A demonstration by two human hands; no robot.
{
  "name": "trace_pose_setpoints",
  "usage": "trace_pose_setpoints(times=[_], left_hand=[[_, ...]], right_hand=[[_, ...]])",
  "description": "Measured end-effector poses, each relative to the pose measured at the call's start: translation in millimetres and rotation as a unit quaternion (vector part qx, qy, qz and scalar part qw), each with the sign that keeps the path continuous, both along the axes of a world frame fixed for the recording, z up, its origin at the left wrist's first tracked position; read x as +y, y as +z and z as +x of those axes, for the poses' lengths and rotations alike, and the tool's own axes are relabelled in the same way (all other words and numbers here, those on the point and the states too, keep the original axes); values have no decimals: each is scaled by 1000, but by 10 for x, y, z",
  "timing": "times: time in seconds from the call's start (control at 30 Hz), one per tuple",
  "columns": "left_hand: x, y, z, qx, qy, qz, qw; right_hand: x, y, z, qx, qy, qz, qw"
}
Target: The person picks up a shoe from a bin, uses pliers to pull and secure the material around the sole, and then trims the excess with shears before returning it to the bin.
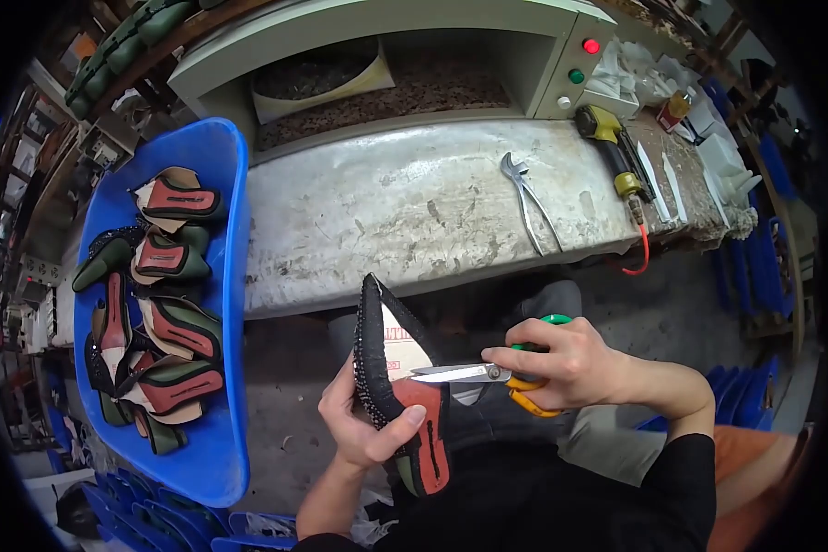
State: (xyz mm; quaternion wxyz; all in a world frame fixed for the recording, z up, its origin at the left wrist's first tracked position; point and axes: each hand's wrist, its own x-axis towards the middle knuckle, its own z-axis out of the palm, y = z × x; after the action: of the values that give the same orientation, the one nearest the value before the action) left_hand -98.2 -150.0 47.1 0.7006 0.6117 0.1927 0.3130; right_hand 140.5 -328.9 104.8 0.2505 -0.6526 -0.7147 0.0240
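My left hand (368, 423) grips a shoe upper on a green last (373, 354), tilted with its underside toward me. Its black edge is beaded, and a red insole with a dark slot covers the heel half; pale printed board shows toward the pointed toe. In my right hand (566, 363) is a pair of scissors (469, 373) with green and yellow handles, fingers wrapped through the loops. The blades lie across the underside, tips close to where the red part meets the pale board.
A blue tub (235, 368) of similar lasted shoes (179, 331) stands at left. Pliers (527, 198) and a yellow-black air tool (612, 143) with a red hose lie on the worn bench (368, 230). Behind is a machine (414, 37) with coloured buttons. Another person's arm (754, 478) shows at lower right.
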Motion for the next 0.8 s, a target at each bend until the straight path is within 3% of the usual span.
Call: trace_pose_setpoints(times=[0.23, 0.3, 0.37, 0.57, 0.7, 0.73, 0.8], left_hand=[[75, -53, 80, 25, 23, 124, 992], [85, -66, 149, 11, 45, 80, 996], [22, -103, 141, 14, 68, 23, 997], [128, -168, 189, 18, 73, 56, 996], [141, -268, 218, 17, 64, -1, 998], [152, -296, 230, 17, 61, -4, 998], [211, -343, 251, -8, 37, 15, 999]], right_hand=[[64, -166, 1, -53, 0, -5, 999], [146, -353, -115, 114, -5, 9, 993], [156, -503, -220, 292, -10, 7, 956], [298, -338, -120, 173, -25, -53, 983], [194, -733, -268, 492, 12, -88, 866], [148, -751, -294, 493, 7, -88, 865], [61, -779, -317, 582, -114, -59, 803]])
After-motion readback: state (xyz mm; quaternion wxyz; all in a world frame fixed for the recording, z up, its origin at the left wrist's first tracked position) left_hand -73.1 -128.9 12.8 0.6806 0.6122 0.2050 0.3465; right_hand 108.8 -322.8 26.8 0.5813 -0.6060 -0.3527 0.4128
